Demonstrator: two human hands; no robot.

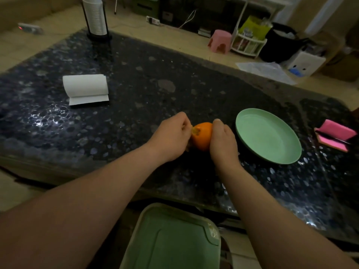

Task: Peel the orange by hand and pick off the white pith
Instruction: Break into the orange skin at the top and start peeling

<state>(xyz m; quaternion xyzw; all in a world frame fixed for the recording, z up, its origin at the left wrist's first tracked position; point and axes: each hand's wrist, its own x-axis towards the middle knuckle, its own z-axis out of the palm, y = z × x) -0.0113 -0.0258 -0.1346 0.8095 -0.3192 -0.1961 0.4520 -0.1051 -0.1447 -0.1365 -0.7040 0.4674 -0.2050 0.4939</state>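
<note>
An orange [203,137] sits between my two hands just above the dark speckled table [136,94]. My right hand [223,142] grips its right side, thumb over the top. My left hand [172,136] is at its left side, fingers curled and pinching a small flap of peel where a pale torn patch shows. Most of the skin is still on the fruit. Its underside and back are hidden by my hands.
A pale green plate [252,131] lies just right of my hands. A white paper roll [85,89] lies at the left, a pink sponge [335,134] at the far right, a cup stack holder [96,18] at the back. A green bin lid [171,239] sits below the table's near edge.
</note>
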